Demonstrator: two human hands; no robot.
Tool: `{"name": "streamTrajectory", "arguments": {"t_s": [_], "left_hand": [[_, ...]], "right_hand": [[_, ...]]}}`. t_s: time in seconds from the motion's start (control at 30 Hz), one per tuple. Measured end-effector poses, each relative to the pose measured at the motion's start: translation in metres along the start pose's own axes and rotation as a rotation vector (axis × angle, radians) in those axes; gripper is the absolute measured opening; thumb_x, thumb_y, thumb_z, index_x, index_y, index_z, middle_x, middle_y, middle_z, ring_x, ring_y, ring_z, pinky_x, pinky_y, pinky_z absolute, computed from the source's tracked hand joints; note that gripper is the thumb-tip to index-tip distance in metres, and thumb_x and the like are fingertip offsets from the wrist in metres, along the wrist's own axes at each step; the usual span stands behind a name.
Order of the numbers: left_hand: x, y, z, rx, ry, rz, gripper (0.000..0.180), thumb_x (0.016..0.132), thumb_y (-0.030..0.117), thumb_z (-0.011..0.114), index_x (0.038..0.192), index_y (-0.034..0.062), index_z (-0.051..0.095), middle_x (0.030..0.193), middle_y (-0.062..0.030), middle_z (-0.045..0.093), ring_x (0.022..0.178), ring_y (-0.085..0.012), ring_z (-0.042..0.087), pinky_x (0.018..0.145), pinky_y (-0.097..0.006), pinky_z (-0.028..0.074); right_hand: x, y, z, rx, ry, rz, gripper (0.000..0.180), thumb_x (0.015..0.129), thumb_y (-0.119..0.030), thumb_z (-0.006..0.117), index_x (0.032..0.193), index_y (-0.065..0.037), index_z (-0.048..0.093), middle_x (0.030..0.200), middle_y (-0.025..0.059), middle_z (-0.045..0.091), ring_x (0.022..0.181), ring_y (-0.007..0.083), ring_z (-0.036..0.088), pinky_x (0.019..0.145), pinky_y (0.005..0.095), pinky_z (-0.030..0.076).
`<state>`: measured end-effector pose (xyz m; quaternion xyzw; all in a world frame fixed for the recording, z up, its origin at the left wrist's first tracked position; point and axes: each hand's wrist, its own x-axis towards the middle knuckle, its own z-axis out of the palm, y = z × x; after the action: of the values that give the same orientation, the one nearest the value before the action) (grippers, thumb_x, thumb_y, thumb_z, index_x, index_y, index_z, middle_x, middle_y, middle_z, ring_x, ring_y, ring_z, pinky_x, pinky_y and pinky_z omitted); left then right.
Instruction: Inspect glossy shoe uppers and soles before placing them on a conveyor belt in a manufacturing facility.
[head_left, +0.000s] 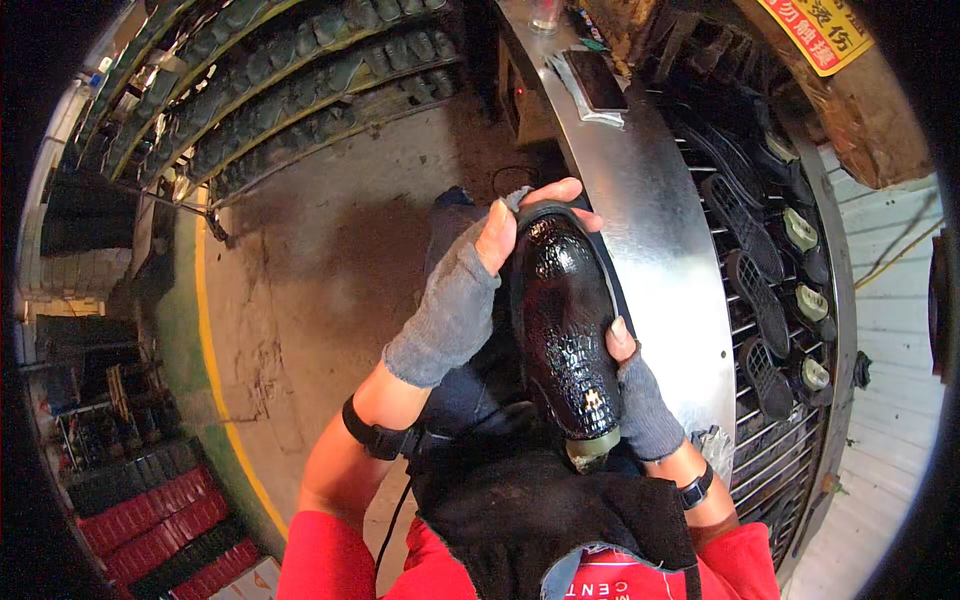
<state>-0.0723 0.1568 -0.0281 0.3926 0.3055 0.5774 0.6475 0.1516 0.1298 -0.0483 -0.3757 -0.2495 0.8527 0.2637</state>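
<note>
A glossy black shoe (565,300) with a crocodile-like texture is held over my lap, toe pointing away from me. It is on a shoe last (593,447), whose pale end sticks out at the heel. A dark sole edge shows along the toe and right side. My left hand (455,300), in a grey fingerless glove, is closed round the toe from the left, its fingers reaching over the tip. Gloved the same way, my right hand (643,395) grips the right side near the heel, thumb on the edge. Its other fingers are hidden beneath.
On my right runs a curved-looking metal worktop (665,250), with a phone (598,82) at its far end. Beyond it, a barred rack (745,430) carries black soles (757,300) and shoes on lasts. Shelves of dark shoes (300,100) stand far left.
</note>
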Motion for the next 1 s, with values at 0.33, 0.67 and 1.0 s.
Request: {"name": "streamTrajectory", "arguments": {"t_s": [0.33, 0.67, 1.0], "left_hand": [[-0.031, 0.037, 0.028, 0.626, 0.008, 0.025, 0.095, 0.073, 0.02, 0.091, 0.153, 0.0035, 0.041, 0.139, -0.0211, 0.065, 0.124, -0.0256, 0.066, 0.109, -0.04, 0.05], [-0.053, 0.04, 0.031, 0.405, 0.023, -0.02, 0.088, 0.078, 0.019, 0.089, 0.151, 0.0057, 0.04, 0.145, -0.0173, 0.063, 0.13, -0.0247, 0.063, 0.114, -0.039, 0.044], [-0.063, 0.041, 0.019, 0.002, 0.289, 0.398, 0.108, 0.07, 0.043, 0.099, 0.153, 0.0205, 0.034, 0.15, -0.021, 0.052, 0.134, -0.0487, 0.055, 0.113, -0.062, 0.048]], "right_hand": [[-0.018, -0.008, 0.007, -0.239, -0.002, -0.04, 0.08, 0.098, -0.069, 0.059, 0.131, 0.003, 0.067, 0.112, 0.0105, 0.076, 0.096, 0.0148, 0.072, 0.083, 0.0297, 0.059], [-0.014, -0.014, 0.003, -0.269, -0.107, -0.028, 0.07, 0.1, -0.062, 0.062, 0.12, 0.004, 0.072, 0.107, 0.0083, 0.076, 0.094, 0.0118, 0.07, 0.079, 0.028, 0.057], [-0.055, -0.04, -0.013, -0.026, -0.119, 0.138, 0.08, 0.1, -0.058, 0.064, 0.152, 0.002, 0.049, 0.137, 0.0137, 0.066, 0.103, 0.0222, 0.074, 0.076, 0.031, 0.063]]}}
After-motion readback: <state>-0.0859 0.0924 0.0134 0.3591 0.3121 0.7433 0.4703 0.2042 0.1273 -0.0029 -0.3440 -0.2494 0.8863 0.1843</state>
